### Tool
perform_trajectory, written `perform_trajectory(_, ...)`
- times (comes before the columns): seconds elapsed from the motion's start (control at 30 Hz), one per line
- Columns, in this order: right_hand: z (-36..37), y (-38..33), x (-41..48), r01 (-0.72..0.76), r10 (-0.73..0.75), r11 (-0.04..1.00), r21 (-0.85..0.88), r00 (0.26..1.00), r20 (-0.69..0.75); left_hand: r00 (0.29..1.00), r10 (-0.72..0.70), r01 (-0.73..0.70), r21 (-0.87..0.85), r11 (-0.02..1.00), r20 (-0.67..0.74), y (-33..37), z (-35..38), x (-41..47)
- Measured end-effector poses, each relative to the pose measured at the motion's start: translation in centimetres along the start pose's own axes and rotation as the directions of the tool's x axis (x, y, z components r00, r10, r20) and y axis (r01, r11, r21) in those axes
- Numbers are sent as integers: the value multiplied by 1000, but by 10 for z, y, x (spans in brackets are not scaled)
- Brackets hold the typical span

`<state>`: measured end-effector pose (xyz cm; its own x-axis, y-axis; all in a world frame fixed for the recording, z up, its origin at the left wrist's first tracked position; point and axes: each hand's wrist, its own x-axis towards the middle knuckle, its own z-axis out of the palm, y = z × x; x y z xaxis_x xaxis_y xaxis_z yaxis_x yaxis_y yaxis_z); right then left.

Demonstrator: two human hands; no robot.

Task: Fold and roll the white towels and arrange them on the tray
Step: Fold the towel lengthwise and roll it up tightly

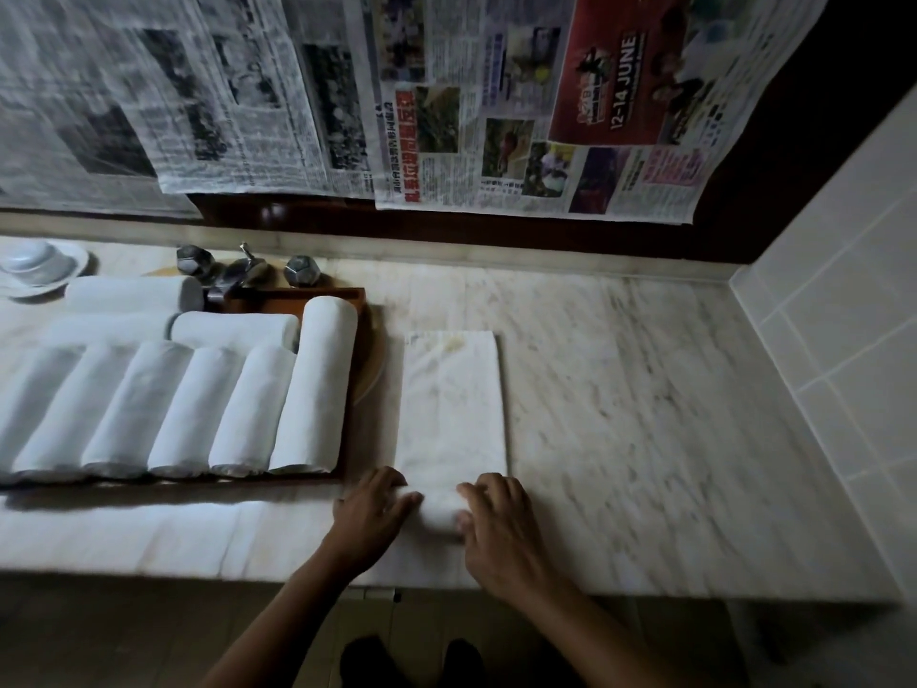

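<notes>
Left hand (374,508), right hand (496,518): grip curled round the towel (451,404) roll's near end on the counter (620,389). Roll evenly, tight, edges square.

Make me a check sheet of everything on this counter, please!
Surface: marble counter, pale and veined.
Job's things: flat towel, near end rolled up; rolled towels in rows on the wooden tray.
Clutter: white dish; metal taps at the tray's far side.
Hands: left hand and right hand grip the rolled end.
Cables: nothing seen.
Surroundings: newspapers hung behind; tiled wall at right.
</notes>
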<state>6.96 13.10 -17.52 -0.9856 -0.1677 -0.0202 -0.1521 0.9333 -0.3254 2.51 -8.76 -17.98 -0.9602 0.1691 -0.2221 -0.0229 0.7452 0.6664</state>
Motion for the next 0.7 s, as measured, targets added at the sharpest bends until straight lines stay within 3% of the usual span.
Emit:
perform_trajectory(0.27, -3, -1, 18, -80, 76, 994, -72, 995, -60, 991, -109, 112, -39, 993, 75, 11, -11, 25)
perform_trajectory(0.47, -2, -17, -5, 61, -79, 993, -103, 980, -180, 956, -252, 259, -25, 966, 152, 16, -16, 38)
perform_trajectory(0.7, 9, -4, -7, 80, -84, 982, -171, 996, -16, 942, -293, 302, -31, 953, 160, 25, -18, 44)
